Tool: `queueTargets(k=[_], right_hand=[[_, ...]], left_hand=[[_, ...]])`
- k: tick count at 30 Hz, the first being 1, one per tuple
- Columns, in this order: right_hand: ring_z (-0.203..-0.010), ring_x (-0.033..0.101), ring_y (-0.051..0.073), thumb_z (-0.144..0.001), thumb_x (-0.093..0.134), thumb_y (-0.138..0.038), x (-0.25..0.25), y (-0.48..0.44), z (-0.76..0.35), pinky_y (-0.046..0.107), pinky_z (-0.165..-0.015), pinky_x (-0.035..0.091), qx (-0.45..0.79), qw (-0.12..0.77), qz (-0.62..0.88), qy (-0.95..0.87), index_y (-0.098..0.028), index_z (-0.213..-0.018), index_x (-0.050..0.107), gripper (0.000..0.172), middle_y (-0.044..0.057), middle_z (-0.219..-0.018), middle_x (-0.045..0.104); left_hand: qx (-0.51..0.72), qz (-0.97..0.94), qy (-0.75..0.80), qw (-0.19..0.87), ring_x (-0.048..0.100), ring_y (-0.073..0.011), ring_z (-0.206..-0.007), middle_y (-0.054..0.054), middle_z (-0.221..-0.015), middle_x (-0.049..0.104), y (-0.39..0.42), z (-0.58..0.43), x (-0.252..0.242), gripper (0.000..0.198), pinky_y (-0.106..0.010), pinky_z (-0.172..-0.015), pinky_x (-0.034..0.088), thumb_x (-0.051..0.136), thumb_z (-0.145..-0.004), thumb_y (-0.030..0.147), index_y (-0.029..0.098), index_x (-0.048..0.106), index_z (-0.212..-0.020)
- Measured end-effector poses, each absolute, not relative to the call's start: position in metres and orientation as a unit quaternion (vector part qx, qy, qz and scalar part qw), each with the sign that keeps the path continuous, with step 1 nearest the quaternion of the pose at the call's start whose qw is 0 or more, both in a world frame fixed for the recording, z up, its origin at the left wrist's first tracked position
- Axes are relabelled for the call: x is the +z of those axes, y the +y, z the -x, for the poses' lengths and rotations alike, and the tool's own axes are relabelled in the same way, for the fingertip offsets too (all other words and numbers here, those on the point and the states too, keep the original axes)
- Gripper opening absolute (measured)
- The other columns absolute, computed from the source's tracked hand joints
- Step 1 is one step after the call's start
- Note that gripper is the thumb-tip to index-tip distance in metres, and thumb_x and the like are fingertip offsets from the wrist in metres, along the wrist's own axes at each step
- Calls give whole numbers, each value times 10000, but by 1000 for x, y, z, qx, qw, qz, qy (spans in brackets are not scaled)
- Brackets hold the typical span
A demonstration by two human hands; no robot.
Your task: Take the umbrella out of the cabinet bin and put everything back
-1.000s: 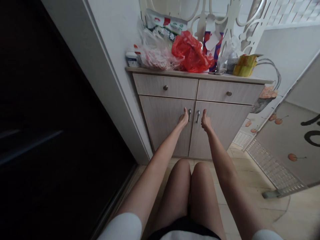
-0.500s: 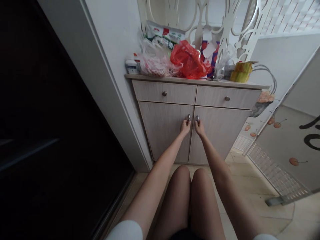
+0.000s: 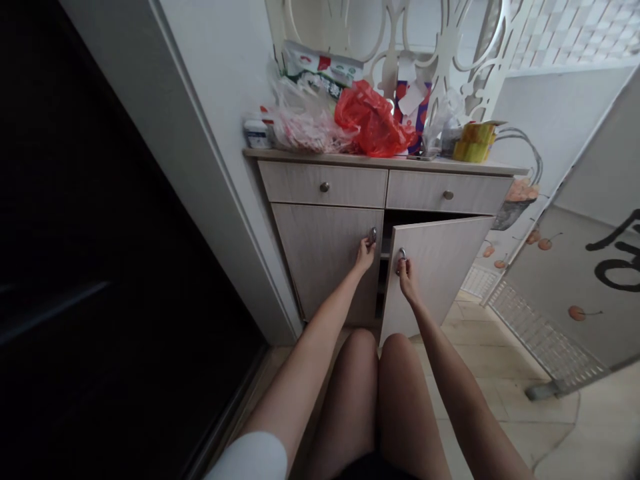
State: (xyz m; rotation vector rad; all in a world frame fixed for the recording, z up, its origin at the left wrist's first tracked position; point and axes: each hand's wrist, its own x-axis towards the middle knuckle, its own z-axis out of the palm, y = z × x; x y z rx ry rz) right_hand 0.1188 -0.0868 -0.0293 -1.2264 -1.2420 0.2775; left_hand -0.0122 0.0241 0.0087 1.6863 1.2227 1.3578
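A pale wood-grain cabinet stands in front of my knees. My left hand (image 3: 367,255) is closed on the metal handle (image 3: 373,235) of the left cabinet door (image 3: 325,247), which sits flush in its frame. Closed on the other metal handle (image 3: 403,254), my right hand (image 3: 407,273) holds the right cabinet door (image 3: 445,260) partly swung out toward me. Through the gap, a dark inside with shelf edges (image 3: 385,256) shows; what lies deeper is hidden.
Two drawers with round knobs (image 3: 325,187) run above the doors. On the cabinet top (image 3: 310,157) lie a red plastic bag (image 3: 373,120), clear bags, a white tub (image 3: 258,134) and a yellow box (image 3: 475,141). A white partition (image 3: 575,267) stands right, a dark doorway left.
The right door has come away from the frame, pulled toward me by my right hand. The left door stays closed with my left hand on its handle. The view has shifted slightly.
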Motion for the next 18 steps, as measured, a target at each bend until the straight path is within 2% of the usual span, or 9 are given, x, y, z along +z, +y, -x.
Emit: queueTargets(k=[4, 9, 18], right_hand=[[-711, 539, 185, -899, 310, -763, -23, -89, -118, 314, -683, 468, 162, 657, 512, -530, -236, -829, 511, 569, 20, -730, 562], [-686, 555, 179, -911, 329, -723, -20, -100, -118, 315, -690, 467, 158, 657, 517, -524, -242, -847, 516, 520, 15, -734, 576], [-709, 609, 180, -958, 362, -636, -28, -170, -147, 300, -676, 470, 103, 636, 554, -528, -208, -909, 578, 483, 32, -761, 637]], left_hand=[[536, -643, 442, 323, 632, -196, -914, -71, -913, 677, 18, 12, 13, 149, -349, -907, 473, 615, -915, 320, 174, 593, -940], [560, -646, 432, 285, 588, -175, -764, -17, -738, 609, -22, 37, -2, 178, -308, -807, 463, 584, -916, 322, 206, 528, -793], [614, -626, 457, 147, 570, -175, -660, 0, -670, 537, -106, 104, -33, 215, -281, -667, 428, 450, -966, 390, 235, 486, -822]])
